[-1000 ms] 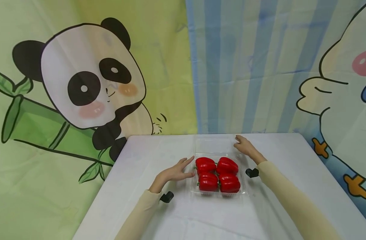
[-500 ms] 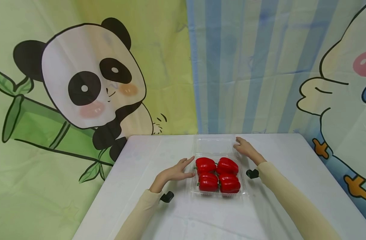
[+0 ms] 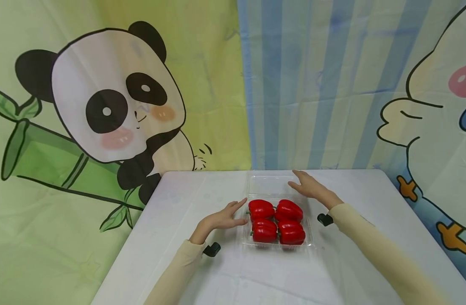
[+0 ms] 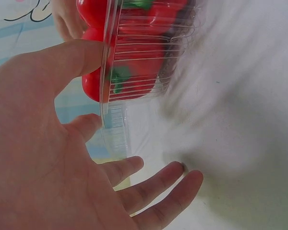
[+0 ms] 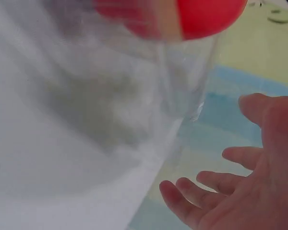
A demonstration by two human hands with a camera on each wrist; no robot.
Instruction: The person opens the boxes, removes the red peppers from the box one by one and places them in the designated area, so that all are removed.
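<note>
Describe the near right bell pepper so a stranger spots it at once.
On the white table, an open clear plastic clamshell holds four red bell peppers in two rows. In the nearer row, find the right-hand bell pepper: only this one has a neighbour at its left and another directly beyond.

Behind a white counter (image 3: 202,190) with rounded far corners, a creased yellow-green backdrop (image 3: 210,63) on the left shows a black-and-white cartoon panda (image 3: 114,76) against a green bamboo stalk (image 3: 47,154); a blue-and-cream striped backdrop (image 3: 305,84) on the right bears a large pale cartoon figure (image 3: 439,156) with orange feet (image 3: 455,237).
</note>
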